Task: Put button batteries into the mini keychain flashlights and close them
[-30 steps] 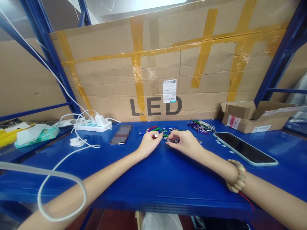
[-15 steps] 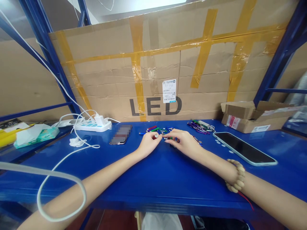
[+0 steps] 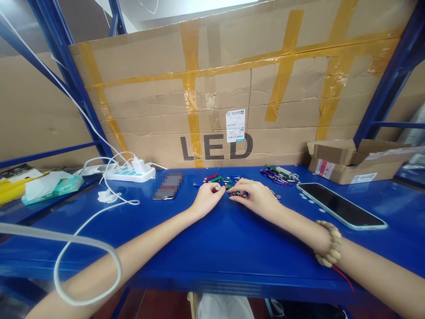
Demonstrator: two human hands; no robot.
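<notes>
Near the far middle of the blue tabletop, my left hand (image 3: 205, 201) is closed around a small red cylinder (image 3: 216, 188) with a pale round end facing me. Just to its right, my right hand (image 3: 260, 198) hovers low with thumb and forefinger apart. Small shiny metal parts (image 3: 236, 193) show in the gap between those fingers, partly hidden by the hand. Behind both hands lie red, green and blue tubes (image 3: 212, 178) and blue clips (image 3: 236, 178). A larger heap of purple, green and silver tubes with clips (image 3: 279, 175) lies farther right.
A phone with a pale case (image 3: 340, 206) lies at right, before an opened cardboard box (image 3: 358, 170). At left are another dark phone (image 3: 168, 186), a white power strip (image 3: 131, 174), and a loose white cable (image 3: 86, 221) looping over my left forearm. Tall cardboard (image 3: 149, 110) stands behind.
My right thumb and forefinger have spread slightly farther apart beside the left fingertips. My left hand keeps its hold on the red cylinder. The whole view has shifted slightly.
</notes>
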